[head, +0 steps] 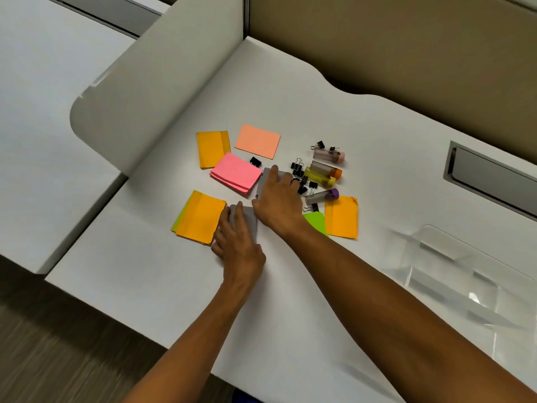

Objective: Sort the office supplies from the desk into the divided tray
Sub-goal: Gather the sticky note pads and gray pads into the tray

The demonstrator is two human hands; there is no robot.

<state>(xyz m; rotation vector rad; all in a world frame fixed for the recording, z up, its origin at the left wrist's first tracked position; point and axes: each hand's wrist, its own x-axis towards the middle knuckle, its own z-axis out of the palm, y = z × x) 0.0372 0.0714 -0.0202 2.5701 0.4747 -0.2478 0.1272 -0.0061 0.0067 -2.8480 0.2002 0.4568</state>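
— Supplies first: where do they sit?

— Spread across the middle of the white desk [290, 301]. My left hand [236, 242] lies flat with fingers together on the near end of a grey card [250, 219], and my right hand [277, 200] is pressed flat on its far end, fingers slightly spread. Neither hand pinches anything. The clear divided tray [453, 274] stands well apart, at the right edge of the desk, and I see nothing in it.

— Count them for me.

— Three orange note pads: one far left [213, 148], one near left [200, 217] with green showing under its edge, one right [341, 216]. One peach pad [257, 141], one pink stack [236, 176], one green pad [315, 223] partly under my right wrist. Four small capped tubes: pink cap [329, 155], orange cap [325, 169], yellow [319, 179], purple cap [322, 196]. Black binder clips [297, 167] cluster beside the tubes, with one more [255, 162] by the pink stack; the exact number I cannot tell.

— And the room?

— Low white partition [151, 91] to the left, tan panel [406, 48] behind, a grey recessed slot [491, 175] in the desk at far right, dark wood-grain floor [58, 344] below.
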